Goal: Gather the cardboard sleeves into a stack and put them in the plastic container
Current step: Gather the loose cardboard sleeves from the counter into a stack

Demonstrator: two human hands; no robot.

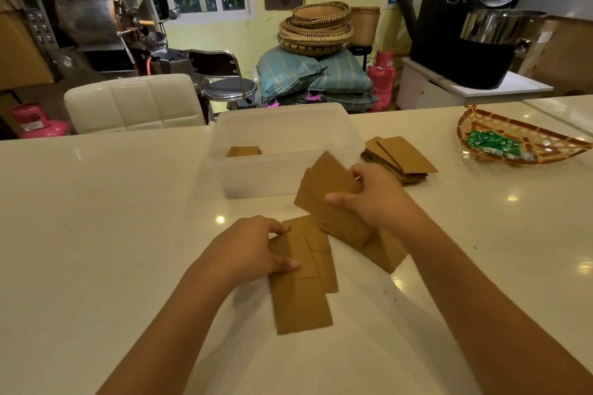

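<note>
Brown cardboard sleeves lie fanned out on the white counter in front of me. My left hand (256, 248) pinches the near group of sleeves (301, 295), thumb on top. My right hand (375, 199) grips a thicker bunch of sleeves (327, 183), tilted up off the counter just before the translucent plastic container (282, 170). More sleeves (382, 250) lie flat under my right wrist. Inside the container, at its left, sits a small stack of sleeves (244, 151). Another loose pile of sleeves (401, 157) rests to the container's right.
A woven basket (481, 125) with green wrapped sweets stands at the far right of the counter. Behind the counter are a white padded chair (134, 102), a metal stool, sacks, baskets and roasting machines.
</note>
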